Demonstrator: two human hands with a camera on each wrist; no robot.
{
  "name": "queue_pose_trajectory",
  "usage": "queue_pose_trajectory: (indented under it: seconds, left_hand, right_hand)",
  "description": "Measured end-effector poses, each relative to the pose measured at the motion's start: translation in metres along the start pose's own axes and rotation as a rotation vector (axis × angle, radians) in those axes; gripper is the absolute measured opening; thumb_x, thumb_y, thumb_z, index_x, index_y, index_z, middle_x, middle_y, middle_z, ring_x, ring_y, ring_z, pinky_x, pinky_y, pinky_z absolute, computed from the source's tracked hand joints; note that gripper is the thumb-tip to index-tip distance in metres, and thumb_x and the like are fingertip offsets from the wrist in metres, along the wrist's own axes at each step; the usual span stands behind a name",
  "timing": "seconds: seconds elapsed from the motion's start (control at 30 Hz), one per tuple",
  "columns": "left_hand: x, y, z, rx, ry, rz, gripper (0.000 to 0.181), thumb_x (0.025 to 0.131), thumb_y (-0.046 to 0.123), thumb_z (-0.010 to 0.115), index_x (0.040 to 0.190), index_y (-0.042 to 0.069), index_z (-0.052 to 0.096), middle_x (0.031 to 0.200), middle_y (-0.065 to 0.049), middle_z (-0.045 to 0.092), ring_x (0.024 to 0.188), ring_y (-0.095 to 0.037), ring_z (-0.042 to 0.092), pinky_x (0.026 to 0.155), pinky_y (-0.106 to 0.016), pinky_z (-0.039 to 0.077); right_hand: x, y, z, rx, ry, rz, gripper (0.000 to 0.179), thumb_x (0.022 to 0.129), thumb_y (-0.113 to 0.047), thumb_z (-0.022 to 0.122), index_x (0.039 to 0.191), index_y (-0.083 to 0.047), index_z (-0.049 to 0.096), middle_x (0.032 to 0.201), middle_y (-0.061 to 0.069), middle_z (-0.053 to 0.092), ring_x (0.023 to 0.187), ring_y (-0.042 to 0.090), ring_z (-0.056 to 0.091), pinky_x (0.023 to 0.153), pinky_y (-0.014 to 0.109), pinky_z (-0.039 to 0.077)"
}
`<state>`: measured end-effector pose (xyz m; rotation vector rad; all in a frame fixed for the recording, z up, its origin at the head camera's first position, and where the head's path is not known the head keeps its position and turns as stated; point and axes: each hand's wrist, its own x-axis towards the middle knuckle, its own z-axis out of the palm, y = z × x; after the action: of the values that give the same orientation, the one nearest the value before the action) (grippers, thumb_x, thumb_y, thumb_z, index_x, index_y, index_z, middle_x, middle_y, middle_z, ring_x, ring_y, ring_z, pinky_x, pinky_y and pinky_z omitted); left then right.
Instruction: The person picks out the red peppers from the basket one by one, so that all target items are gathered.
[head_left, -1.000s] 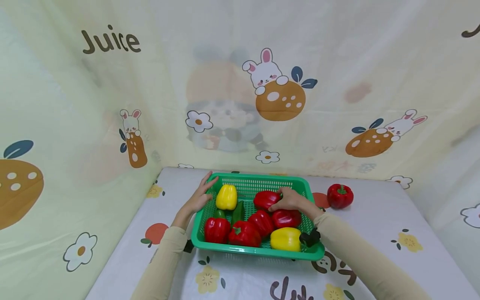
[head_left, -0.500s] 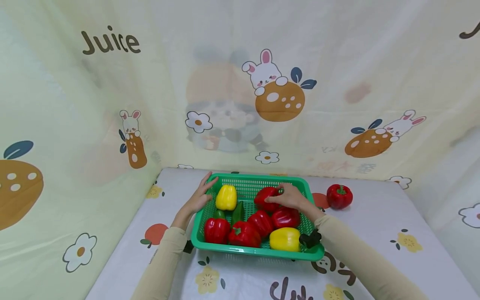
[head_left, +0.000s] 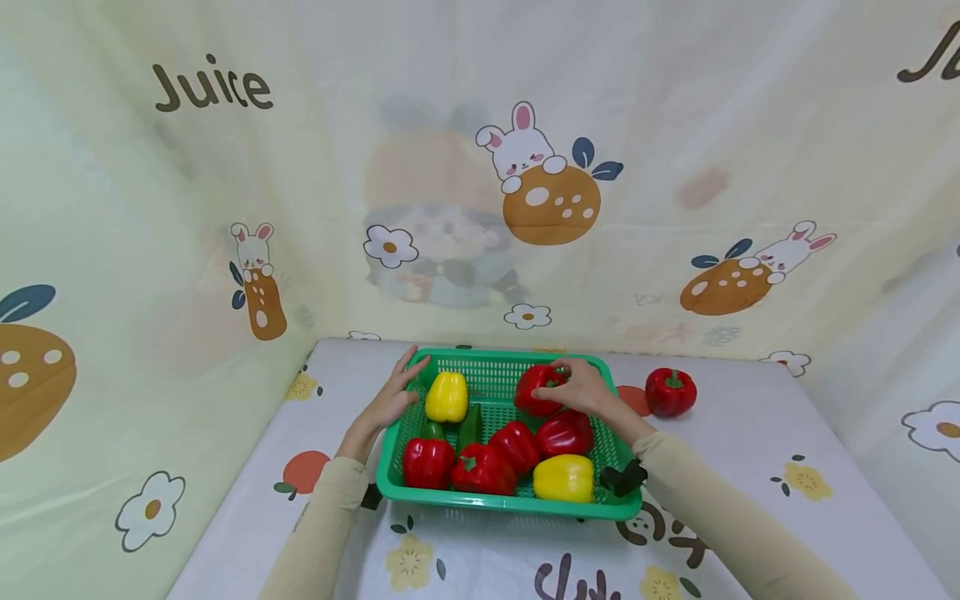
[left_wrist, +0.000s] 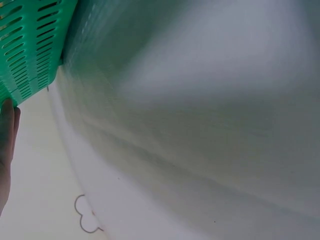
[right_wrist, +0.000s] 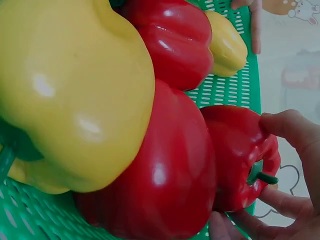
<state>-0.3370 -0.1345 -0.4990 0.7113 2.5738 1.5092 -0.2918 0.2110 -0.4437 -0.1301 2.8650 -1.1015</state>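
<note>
A green slotted plastic basket (head_left: 483,501) stands on the table with red and yellow bell peppers inside. My right hand (head_left: 588,390) grips a red bell pepper (head_left: 531,392) in its back right part. In the right wrist view, thumb and fingers reach round this pepper (right_wrist: 235,145), whose green stem points toward the palm. My left hand (head_left: 390,402) rests on the basket's left rim, its fingers spread and fairly straight. The left wrist view catches only part of that hand (left_wrist: 6,145) against the basket's wall (left_wrist: 37,45).
Besides the gripped one, the basket holds several red peppers (head_left: 483,469), a yellow pepper (head_left: 447,397) at back left, another yellow pepper (head_left: 564,478) at front right, and green cucumber-like vegetables (head_left: 470,427). Another red pepper (head_left: 671,392) sits on the printed tablecloth (head_left: 735,450), right of the basket.
The right hand has tipped the gripped red pepper from lying sideways to more upright and raised it slightly. The left hand stays at the rim. The head view has shifted a little.
</note>
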Motion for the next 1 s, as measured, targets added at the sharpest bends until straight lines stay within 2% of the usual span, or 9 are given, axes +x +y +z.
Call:
queue_pose_trajectory:
  seconds: [0.27, 0.4, 0.53, 0.63, 0.87, 1.0]
  left_hand:
    - [-0.001, 0.006, -0.001, 0.001, -0.016, -0.008, 0.074, 0.078, -0.010, 0.047, 0.150, -0.005, 0.033, 0.163, -0.021, -0.001, 0.148, -0.043, -0.001, 0.111, -0.070, 0.007]
    - [-0.006, 0.024, -0.005, -0.008, -0.050, -0.015, 0.073, 0.079, -0.012, 0.046, 0.149, -0.010, 0.029, 0.162, -0.025, -0.003, 0.147, -0.046, -0.003, 0.111, -0.069, 0.007]
    - [-0.013, 0.042, -0.011, 0.010, -0.086, -0.029, 0.072, 0.079, -0.011, 0.046, 0.149, -0.011, 0.027, 0.162, -0.025, -0.004, 0.147, -0.047, -0.002, 0.112, -0.067, 0.009]
    - [-0.013, 0.042, -0.011, 0.009, -0.082, -0.025, 0.072, 0.079, -0.012, 0.046, 0.149, -0.012, 0.027, 0.161, -0.026, -0.003, 0.146, -0.048, -0.001, 0.112, -0.068, 0.010]
    - [-0.001, 0.005, 0.000, -0.011, -0.016, -0.008, 0.074, 0.077, -0.011, 0.047, 0.150, -0.006, 0.032, 0.163, -0.021, -0.002, 0.147, -0.045, -0.002, 0.110, -0.070, 0.006]
    - [0.000, 0.001, 0.001, -0.003, -0.001, -0.011, 0.076, 0.077, -0.008, 0.048, 0.151, -0.003, 0.033, 0.164, -0.018, 0.000, 0.148, -0.043, 0.001, 0.111, -0.069, 0.008]
  right_hand:
    - [-0.005, 0.000, -0.011, 0.080, 0.052, -0.027, 0.063, 0.079, -0.030, 0.080, 0.129, 0.001, 0.058, 0.126, 0.025, 0.058, 0.112, 0.038, 0.054, 0.082, 0.045, 0.055]
    - [-0.006, -0.001, -0.019, 0.085, 0.084, -0.059, 0.063, 0.078, -0.029, 0.081, 0.129, 0.000, 0.060, 0.125, 0.023, 0.059, 0.113, 0.038, 0.052, 0.083, 0.045, 0.055]
    - [-0.007, -0.002, -0.028, 0.105, 0.080, -0.080, 0.063, 0.078, -0.028, 0.081, 0.129, 0.001, 0.059, 0.125, 0.022, 0.060, 0.114, 0.038, 0.051, 0.081, 0.044, 0.056]
    - [-0.008, -0.003, -0.036, 0.125, 0.080, -0.080, 0.063, 0.079, -0.027, 0.081, 0.130, 0.000, 0.058, 0.126, 0.022, 0.059, 0.116, 0.038, 0.051, 0.079, 0.042, 0.057]
    - [-0.014, -0.003, -0.065, 0.147, 0.134, -0.090, 0.063, 0.081, -0.027, 0.079, 0.133, 0.002, 0.056, 0.129, 0.025, 0.056, 0.119, 0.041, 0.048, 0.079, 0.045, 0.056]
    - [-0.016, 0.000, -0.082, 0.135, 0.149, -0.063, 0.067, 0.082, -0.030, 0.079, 0.135, 0.000, 0.053, 0.132, 0.025, 0.054, 0.120, 0.042, 0.047, 0.082, 0.047, 0.055]
